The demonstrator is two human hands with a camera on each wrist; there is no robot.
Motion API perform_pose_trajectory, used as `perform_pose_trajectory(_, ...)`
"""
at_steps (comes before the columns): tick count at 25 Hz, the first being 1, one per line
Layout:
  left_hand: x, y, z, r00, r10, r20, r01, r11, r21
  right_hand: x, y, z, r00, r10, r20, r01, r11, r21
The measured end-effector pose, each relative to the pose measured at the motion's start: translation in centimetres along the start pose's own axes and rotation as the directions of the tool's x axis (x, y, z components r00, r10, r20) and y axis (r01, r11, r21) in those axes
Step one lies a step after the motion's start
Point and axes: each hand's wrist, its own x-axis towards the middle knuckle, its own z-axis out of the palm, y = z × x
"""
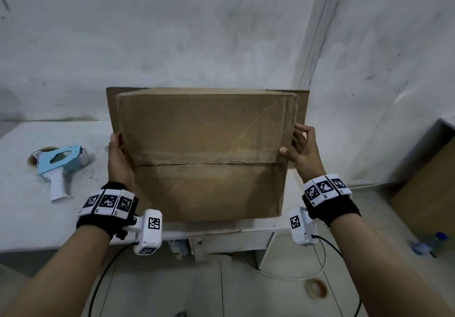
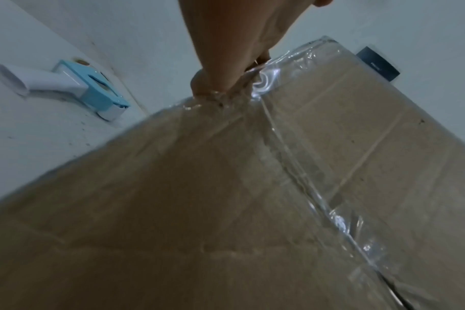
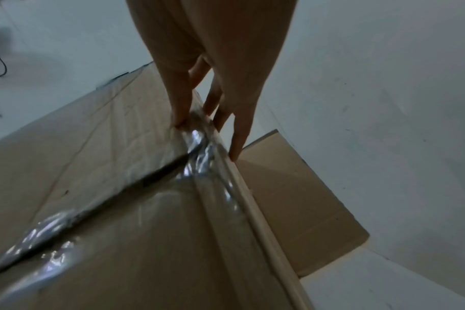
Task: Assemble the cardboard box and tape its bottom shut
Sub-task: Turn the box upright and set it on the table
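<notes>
The brown cardboard box (image 1: 204, 144) is held tilted over the white table (image 1: 37, 213), its closed bottom facing me. Clear tape (image 2: 319, 199) runs along the middle seam and wraps over both ends. My left hand (image 1: 118, 159) grips the box's left edge, thumb on the bottom face, fingers hidden behind the side. My right hand (image 1: 300, 149) pinches the right edge, thumb on the taped seam end (image 3: 194, 163) and fingers (image 3: 236, 134) down the side wall. An open flap (image 3: 292, 199) sticks out beyond the right hand. The blue and white tape dispenser (image 1: 61, 166) lies on the table to the left.
A grey wall stands close behind the box. Another cardboard box (image 1: 423, 188) sits low at the right. On the floor lie a tape roll (image 1: 316, 288), a plastic bottle (image 1: 433, 243) and cables.
</notes>
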Motion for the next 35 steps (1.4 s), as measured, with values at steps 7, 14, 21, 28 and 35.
perform_pose_trajectory(7, 0.4, 3.2, -4.1, 0.973, -0.211, 0.093, 0.163, 0.916, 0.367, 0.1, -2.5, -2.7, 0.908, 0.410, 0.085, -0.418, 0.900, 0.121)
perform_pose_trajectory(14, 1.0, 5.1, -2.3, 0.924, -0.378, 0.064, 0.197, 0.611, 0.767, 2.3, -2.2, -0.6, 0.912, 0.411, -0.013, -0.385, 0.842, -0.377)
perform_pose_trajectory(21, -0.7, 4.8, -3.5, 0.952, -0.221, 0.213, -0.019, 0.651, 0.759, -0.3, -3.1, -1.0, 0.971, 0.234, 0.047, -0.204, 0.916, -0.346)
perform_pose_trajectory(28, -2.1, 1.4, -3.3, 0.965, -0.054, 0.256, -0.120, 0.778, 0.616, -1.7, -1.0, -0.1, 0.996, 0.084, 0.034, -0.069, 0.946, -0.318)
perform_pose_trajectory(35, -1.6, -1.0, -4.2, 0.952, 0.030, 0.305, -0.213, 0.782, 0.586, -2.1, 1.9, 0.2, 0.996, 0.085, 0.006, -0.082, 0.976, -0.200)
